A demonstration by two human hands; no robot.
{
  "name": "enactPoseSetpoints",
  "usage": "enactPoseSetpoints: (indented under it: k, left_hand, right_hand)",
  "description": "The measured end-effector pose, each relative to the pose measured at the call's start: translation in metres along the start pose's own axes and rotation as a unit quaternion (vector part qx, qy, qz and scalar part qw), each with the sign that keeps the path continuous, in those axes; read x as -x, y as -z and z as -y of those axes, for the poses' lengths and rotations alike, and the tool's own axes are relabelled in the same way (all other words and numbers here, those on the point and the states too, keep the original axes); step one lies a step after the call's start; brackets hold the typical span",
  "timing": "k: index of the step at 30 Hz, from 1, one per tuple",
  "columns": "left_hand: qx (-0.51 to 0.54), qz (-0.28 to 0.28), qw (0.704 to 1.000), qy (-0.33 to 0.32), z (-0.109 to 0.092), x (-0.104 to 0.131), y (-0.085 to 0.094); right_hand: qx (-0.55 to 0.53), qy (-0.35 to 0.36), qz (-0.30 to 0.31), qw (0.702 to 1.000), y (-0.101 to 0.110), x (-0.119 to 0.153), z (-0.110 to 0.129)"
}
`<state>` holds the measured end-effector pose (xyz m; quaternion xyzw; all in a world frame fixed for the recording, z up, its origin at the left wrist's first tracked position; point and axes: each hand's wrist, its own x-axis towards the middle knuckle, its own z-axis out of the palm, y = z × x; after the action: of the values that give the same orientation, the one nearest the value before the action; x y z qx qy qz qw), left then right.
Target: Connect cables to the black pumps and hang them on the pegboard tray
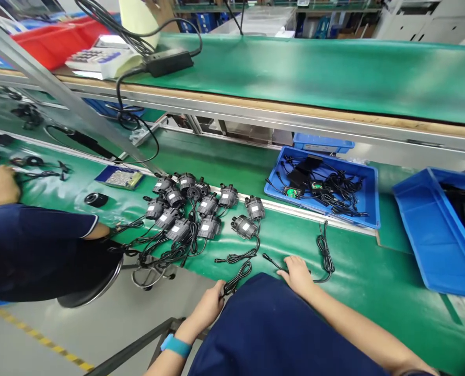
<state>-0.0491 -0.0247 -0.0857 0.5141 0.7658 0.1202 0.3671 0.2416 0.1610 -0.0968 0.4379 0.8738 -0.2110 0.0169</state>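
My left hand (pixel 209 304) is closed at the bench's front edge, holding one end of a coiled black cable (pixel 240 275). On the green mat lies my right hand (pixel 298 274), its fingers together over a black cable; a thin plug end (pixel 270 259) sticks out to its left. What lies under that palm is hidden. A tied cable bundle (pixel 325 253) is to the right of this hand and runs back towards it. Beyond my hands stand several black pump-like units with white labels, the nearest unit (pixel 244 226) with its cord trailing forward.
A blue bin (pixel 322 213) holds cables and small green circuit boards; another blue bin (pixel 424 230) stands at right. A raised shelf (pixel 295 68) spans the back. At left, a co-worker's hand (pixel 3 185) is over the bench, near a small parts tray (pixel 118 177) and a black ring (pixel 96 199).
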Motion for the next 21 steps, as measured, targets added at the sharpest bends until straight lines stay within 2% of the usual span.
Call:
enactPoseSetpoints:
  k: [4,6,10,15,17,19,21]
  left_hand:
    - [0.073,-0.161,0.982,-0.066,-0.031,0.009,0.023]
    - [0.133,-0.184,0.971,-0.073,-0.056,0.011,0.038]
    - [0.207,-0.155,0.961,-0.101,-0.104,0.021,0.06]
    - [0.188,-0.027,0.963,-0.192,-0.147,0.021,0.054]
    - [0.166,-0.029,0.953,-0.25,-0.16,0.01,0.049]
    - [0.155,-0.054,0.938,-0.306,-0.169,-0.002,0.045]
    - [0.155,-0.058,0.926,-0.339,-0.177,-0.012,0.043]
  right_hand:
    - [-0.085,0.003,0.018,0.996,-0.019,-0.035,0.021]
    - [-0.113,0.012,0.027,0.993,-0.026,-0.045,0.025]
    - [-0.188,0.019,0.015,0.982,-0.021,-0.04,0.017]
    - [-0.291,-0.003,-0.034,0.956,0.015,0.0,0.004]
    - [-0.367,0.002,-0.048,0.929,0.036,0.021,0.008]
    - [-0.425,0.014,-0.048,0.904,0.057,0.041,0.018]
    - [-0.438,0.033,-0.047,0.897,0.077,0.056,0.029]
